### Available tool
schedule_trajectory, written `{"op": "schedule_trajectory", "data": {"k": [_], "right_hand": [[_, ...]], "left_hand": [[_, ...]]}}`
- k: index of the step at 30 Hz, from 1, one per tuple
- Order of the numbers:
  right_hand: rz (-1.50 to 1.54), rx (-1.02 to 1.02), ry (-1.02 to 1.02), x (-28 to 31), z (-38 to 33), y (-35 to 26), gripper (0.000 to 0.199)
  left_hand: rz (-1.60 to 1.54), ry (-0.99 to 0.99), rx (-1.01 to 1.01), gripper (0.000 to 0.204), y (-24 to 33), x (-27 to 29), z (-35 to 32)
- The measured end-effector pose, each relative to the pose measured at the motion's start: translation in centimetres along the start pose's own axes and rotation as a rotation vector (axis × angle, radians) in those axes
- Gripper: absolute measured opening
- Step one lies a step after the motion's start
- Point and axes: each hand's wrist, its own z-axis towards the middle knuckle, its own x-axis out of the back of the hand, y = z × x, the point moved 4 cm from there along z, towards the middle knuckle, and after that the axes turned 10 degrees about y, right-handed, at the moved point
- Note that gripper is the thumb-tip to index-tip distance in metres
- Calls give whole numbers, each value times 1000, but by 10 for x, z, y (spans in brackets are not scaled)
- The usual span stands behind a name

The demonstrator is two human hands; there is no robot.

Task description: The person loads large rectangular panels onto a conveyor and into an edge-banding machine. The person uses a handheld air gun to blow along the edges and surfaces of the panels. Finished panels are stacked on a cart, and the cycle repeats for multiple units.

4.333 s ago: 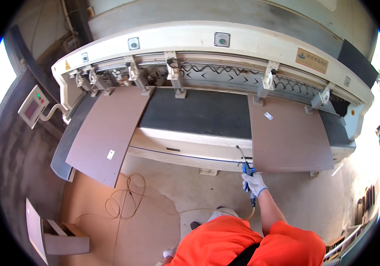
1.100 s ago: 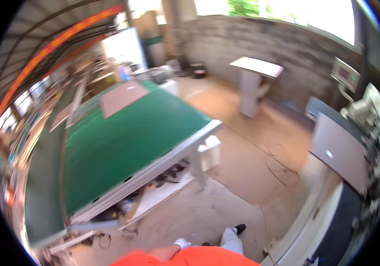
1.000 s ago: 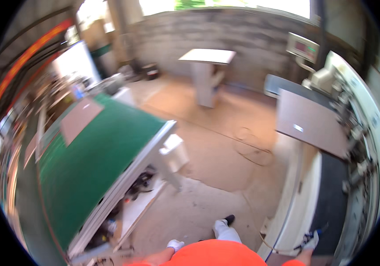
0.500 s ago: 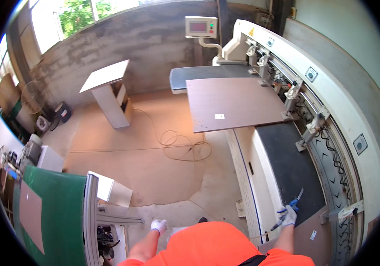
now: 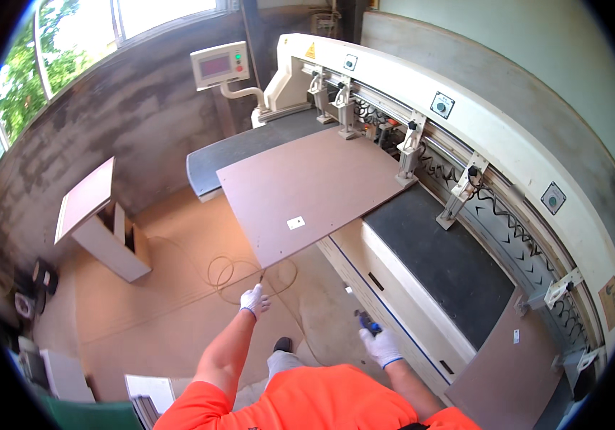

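My right hand, in a white glove, is closed around a blue air blow gun beside the machine's front side. Glove and viewpoint hide part of the gun. My left hand, also gloved, reaches forward with its fingers loosely apart and nothing visible in it. It is just below the near corner of a large brown panel; whether it touches the corner I cannot tell. The panel lies on the machine's dark bed, overhanging the front edge, with a small white label on top.
Clamps line the long white machine; a control screen stands at its far end. Another brown panel lies at the near right. A coiled hose is on the floor. At left stands a small cabinet topped with a board.
My view has turned right and moved nearer the large panel. My left hand has reached forward toward its corner, and my right hand has brought the air blow gun off the bed side to the machine's front.
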Motion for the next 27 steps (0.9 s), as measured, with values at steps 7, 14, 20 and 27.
{"op": "schedule_trajectory", "data": {"k": [7, 14, 20, 27], "right_hand": [[20, -338, 442, 9, 34, -19, 45], [98, -540, 399, -35, 29, -10, 40], [160, -452, 403, -63, 56, -12, 29], [-167, -519, 438, 39, 122, -5, 45]], "left_hand": [[-11, -82, 5, 42, 93, -76, 74], [-202, -173, 53, 21, 127, -83, 142], [-173, -200, -47, 32, 143, -79, 161], [-95, -185, -84, 30, 131, -78, 121]]}}
